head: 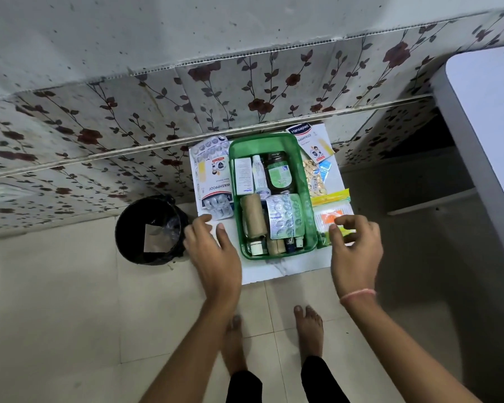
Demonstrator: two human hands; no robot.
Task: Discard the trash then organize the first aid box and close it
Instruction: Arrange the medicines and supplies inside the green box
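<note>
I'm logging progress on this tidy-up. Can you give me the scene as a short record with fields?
box: green first aid box, open, packed with bottles, a bandage roll and a blister strip
left of box: plaster packet, loose blister strips
right of box: Hansaplast packet, zip pouch
bin: black bin, left of the table, holds some trash
left hand: open, empty
right hand: open, over the zip pouch
lid: not visible
</note>
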